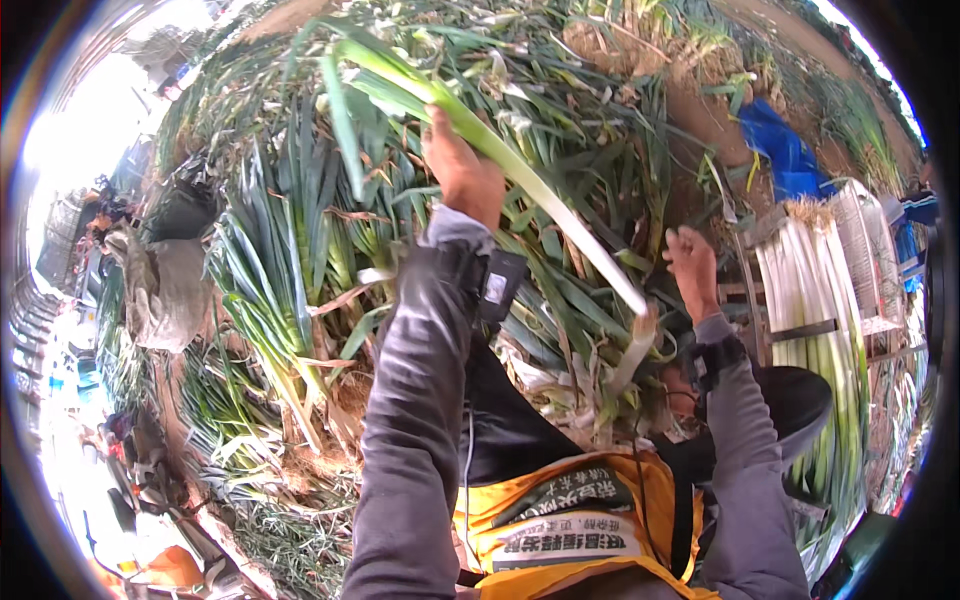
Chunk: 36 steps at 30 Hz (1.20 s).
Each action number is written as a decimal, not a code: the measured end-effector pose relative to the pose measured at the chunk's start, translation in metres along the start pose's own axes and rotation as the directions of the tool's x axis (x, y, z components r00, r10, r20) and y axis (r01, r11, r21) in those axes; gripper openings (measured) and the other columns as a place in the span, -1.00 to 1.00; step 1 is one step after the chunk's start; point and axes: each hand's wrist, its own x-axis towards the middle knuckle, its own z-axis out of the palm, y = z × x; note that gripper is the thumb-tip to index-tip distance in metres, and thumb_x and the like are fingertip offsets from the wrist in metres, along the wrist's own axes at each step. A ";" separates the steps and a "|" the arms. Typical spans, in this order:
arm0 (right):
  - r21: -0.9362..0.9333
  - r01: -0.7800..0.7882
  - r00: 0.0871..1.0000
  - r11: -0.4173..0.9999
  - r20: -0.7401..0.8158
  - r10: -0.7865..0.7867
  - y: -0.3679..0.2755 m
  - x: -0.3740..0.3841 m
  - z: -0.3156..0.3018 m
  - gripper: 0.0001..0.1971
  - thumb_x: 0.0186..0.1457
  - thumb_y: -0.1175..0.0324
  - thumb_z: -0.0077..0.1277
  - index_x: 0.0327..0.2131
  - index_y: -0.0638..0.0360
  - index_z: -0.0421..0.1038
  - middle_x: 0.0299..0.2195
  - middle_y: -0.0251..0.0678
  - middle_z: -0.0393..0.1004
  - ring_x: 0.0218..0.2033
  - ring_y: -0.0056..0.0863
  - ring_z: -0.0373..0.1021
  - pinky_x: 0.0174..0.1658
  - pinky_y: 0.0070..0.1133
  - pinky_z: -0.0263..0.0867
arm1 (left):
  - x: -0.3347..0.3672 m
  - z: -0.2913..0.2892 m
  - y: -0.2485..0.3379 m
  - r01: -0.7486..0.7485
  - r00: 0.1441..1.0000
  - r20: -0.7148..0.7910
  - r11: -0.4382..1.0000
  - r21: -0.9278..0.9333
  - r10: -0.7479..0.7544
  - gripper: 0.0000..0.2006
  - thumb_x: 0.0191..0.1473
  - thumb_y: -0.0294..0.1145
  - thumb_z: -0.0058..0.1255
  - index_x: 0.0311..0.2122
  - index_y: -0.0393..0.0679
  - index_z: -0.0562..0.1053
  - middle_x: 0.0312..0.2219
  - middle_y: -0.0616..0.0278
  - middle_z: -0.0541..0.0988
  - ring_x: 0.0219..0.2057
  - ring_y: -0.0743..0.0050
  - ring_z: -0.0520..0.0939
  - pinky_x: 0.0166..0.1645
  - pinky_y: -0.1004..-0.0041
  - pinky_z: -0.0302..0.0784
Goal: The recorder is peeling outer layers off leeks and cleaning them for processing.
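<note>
My left hand point(465, 172) is closed around the upper shaft of a long leek point(560, 212). It slants from green leaves at the upper left to a white root end at the lower right. My right hand point(692, 270) is just right of that root end, apart from it. Its fingers are loosely curled with a gap at the thumb, and nothing shows between them. Below the root end is a pale, peeled-looking strip point(633, 358). A heap of leeks with long green leaves point(290, 250) lies to the left and ahead of me.
At the right, a bundle of cleaned white leeks point(812, 270) lies in a metal frame, bound by a dark band point(803, 331). A blue sheet point(783, 148) is behind it. A crumpled grey sack point(165, 290) is at the left. My orange apron point(570, 515) covers my lap.
</note>
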 end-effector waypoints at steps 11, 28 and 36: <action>0.818 -0.331 0.910 0.470 0.408 -0.070 -0.104 -0.053 0.083 -0.51 0.19 -0.06 0.01 -0.21 0.28 0.34 -0.33 -0.29 0.40 -0.33 -0.49 0.43 -0.26 -0.59 0.40 | -0.008 -0.005 -0.038 0.188 0.978 0.069 0.977 0.097 -0.195 -0.64 0.25 -0.17 -0.11 -0.03 -0.25 0.39 -0.07 0.05 0.51 0.02 0.10 0.51 0.18 0.15 0.39; 0.997 -0.028 0.998 0.074 0.032 -0.053 -0.143 -0.044 0.070 -0.74 0.17 0.26 0.05 -0.34 0.33 0.40 -0.46 -0.17 0.55 -0.48 -0.45 0.51 -0.36 -0.62 0.52 | -0.035 0.003 -0.073 0.381 0.922 -0.030 0.889 0.253 -0.386 -0.78 0.29 -0.34 -0.14 -0.10 -0.29 0.34 -0.16 -0.02 0.55 -0.09 0.05 0.59 -0.01 0.20 0.58; 0.955 0.232 0.967 0.188 -0.205 -0.153 -0.152 -0.042 0.036 -0.73 0.18 0.25 0.06 -0.27 0.31 0.42 -0.41 -0.16 0.55 -0.42 -0.45 0.55 -0.31 -0.59 0.57 | -0.006 -0.003 -0.042 0.296 0.955 -0.089 0.914 0.278 -0.283 -0.43 0.29 -0.03 -0.25 0.15 -0.37 0.17 -0.03 -0.15 0.42 -0.13 0.01 0.59 -0.09 0.24 0.66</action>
